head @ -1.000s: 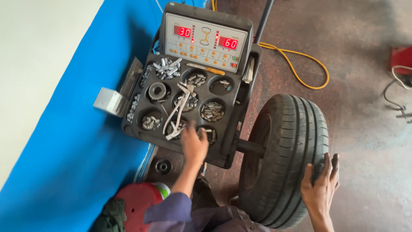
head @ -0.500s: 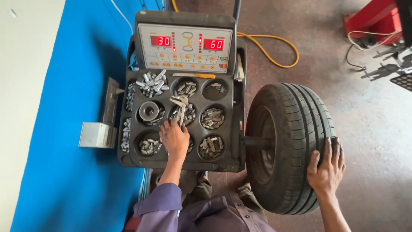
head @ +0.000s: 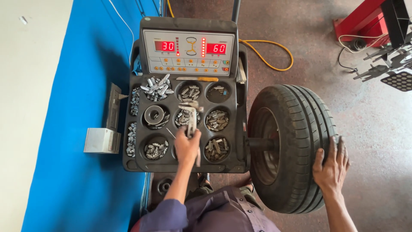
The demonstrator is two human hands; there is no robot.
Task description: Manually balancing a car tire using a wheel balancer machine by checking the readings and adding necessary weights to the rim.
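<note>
While left hand (head: pixel 187 146) grips pliers (head: pixel 191 118), right hand (head: pixel 331 165) flat on tyre (head: pixel 296 141)

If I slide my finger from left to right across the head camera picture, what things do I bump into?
Blue wall → small grey box → black tray of metal weights → left hand gripping the pliers → tyre → right hand resting on the tyre → red machine.

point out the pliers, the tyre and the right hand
pliers (head: pixel 190 117), head view, on the metal handles above the left hand
tyre (head: pixel 307 129), head view, on the tread
right hand (head: pixel 331 165), head view, on its back
</note>
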